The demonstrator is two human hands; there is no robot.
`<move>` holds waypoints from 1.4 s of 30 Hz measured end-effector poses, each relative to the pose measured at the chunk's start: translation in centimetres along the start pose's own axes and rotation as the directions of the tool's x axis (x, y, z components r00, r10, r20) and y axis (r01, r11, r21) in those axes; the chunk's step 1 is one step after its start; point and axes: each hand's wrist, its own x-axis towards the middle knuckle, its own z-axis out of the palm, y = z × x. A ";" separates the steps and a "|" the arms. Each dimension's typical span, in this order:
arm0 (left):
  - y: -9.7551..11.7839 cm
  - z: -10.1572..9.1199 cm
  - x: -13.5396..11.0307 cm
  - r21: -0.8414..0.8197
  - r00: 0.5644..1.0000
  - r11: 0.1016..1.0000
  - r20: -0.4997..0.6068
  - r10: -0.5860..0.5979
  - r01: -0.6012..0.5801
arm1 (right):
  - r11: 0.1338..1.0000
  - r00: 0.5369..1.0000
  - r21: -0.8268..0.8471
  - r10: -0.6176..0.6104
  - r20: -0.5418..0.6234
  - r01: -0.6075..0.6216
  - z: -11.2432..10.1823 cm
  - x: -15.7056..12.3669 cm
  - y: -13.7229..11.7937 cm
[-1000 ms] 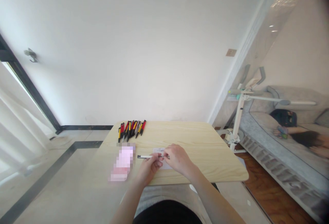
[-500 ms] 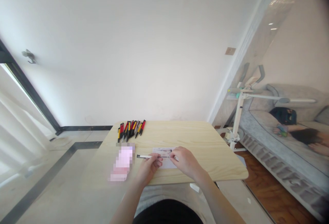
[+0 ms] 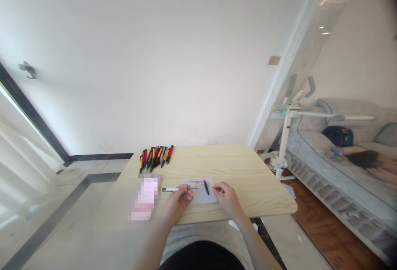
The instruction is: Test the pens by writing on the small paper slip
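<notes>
My left hand (image 3: 179, 199) is closed around a pen barrel (image 3: 170, 189), white with a dark end, held level above the table. A thin refill (image 3: 194, 188) sticks out of its right end, over a small printed paper (image 3: 203, 197). On that paper lies a black pen part (image 3: 206, 187), slightly slanted. Just right of the paper is my right hand (image 3: 227, 195), thumb and fingers pinched together. Whatever sits between those fingertips, if anything, is too small to make out.
Several pens (image 3: 155, 157) in red, yellow and black lie at the back left of the wooden table (image 3: 248, 179). In front of them is a blurred pink item (image 3: 145, 199). Right of the table stand a white exercise machine (image 3: 283, 142) and a grey sofa (image 3: 310, 137) with a person on it.
My right hand has drawn away to the right from the refill tip, so the black pen part on the paper shows fully. My left hand still holds the barrel. The view shifted slightly.
</notes>
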 end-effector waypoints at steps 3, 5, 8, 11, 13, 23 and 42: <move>0.1 0.1 0.0 -0.004 1.000 1.000 -0.004 -0.010 0.010 | 0.998 0.998 0.046 0.051 -0.036 -0.050 0.5 -0.2 0.5; 0.0 0.1 0.0 -0.002 1.000 1.000 -0.003 -0.016 0.016 | 0.995 0.995 0.070 0.081 -0.060 -0.077 0.7 -0.4 0.7; 0.0 0.2 0.0 -0.010 1.000 1.000 -0.003 -0.024 0.024 | 0.996 0.996 0.056 0.070 -0.058 -0.066 0.6 -0.6 0.6; 0.4 0.0 0.1 -0.058 1.000 0.998 -0.023 -0.016 0.015 | 0.999 0.998 0.023 0.038 -0.050 -0.037 0.5 -0.7 0.5; 1.0 -0.2 0.2 -0.111 0.997 0.993 -0.078 0.016 -0.025 | 1.000 0.999 0.019 0.025 -0.048 -0.024 0.4 -0.7 0.4; 4.0 -2.0 -0.9 0.059 0.874 0.942 -0.357 0.329 -0.331 | 1.000 1.000 -0.025 0.014 0.009 -0.014 0.6 -0.8 1.6; 4.2 -3.1 -2.2 0.581 0.788 0.766 -0.320 0.526 -0.276 | 0.998 1.000 -0.063 0.005 0.009 -0.004 0.9 -0.8 2.7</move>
